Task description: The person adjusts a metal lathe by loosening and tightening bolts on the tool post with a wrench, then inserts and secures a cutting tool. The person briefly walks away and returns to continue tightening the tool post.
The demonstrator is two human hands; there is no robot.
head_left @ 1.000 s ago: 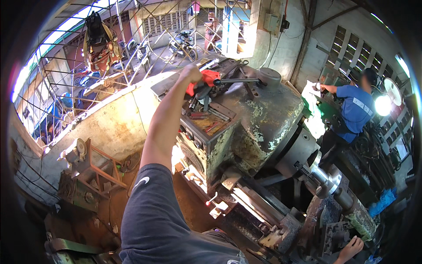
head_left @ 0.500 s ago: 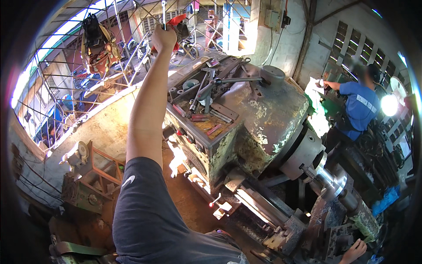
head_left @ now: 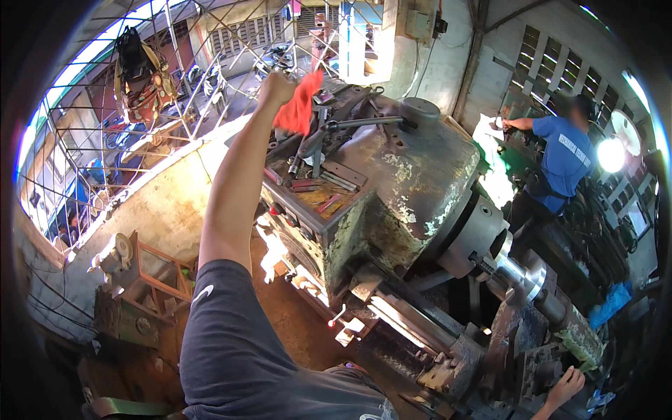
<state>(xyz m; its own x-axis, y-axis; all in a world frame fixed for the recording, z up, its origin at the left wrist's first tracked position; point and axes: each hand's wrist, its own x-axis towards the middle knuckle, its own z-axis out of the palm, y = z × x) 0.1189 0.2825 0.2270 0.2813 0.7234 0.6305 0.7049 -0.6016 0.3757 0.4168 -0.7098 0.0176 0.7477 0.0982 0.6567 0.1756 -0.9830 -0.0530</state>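
Note:
Raised at the upper middle, my left hand is closed around a bright red cloth, which hangs out to its right, smeared by motion. Whether anything else is in that fist is hidden. Below the cloth is the tool-strewn top of a lathe headstock. Down at the lower right, my right hand has its fingers curled beside the worn green tailstock; what they hold, if anything, is too small to make out. A shiny round metal workpiece sits between the chuck and the tailstock.
A long-handled lever lies across the headstock top among loose tools. Behind the lathe, a person in a blue shirt works near a bright lamp. A bench grinder stands at left, below a metal grille with a hanging bag.
My left hand has come down and slightly right, and the red cloth now swings lower. The upright silver bar seen above that fist has gone from there. My right hand stays by the tailstock.

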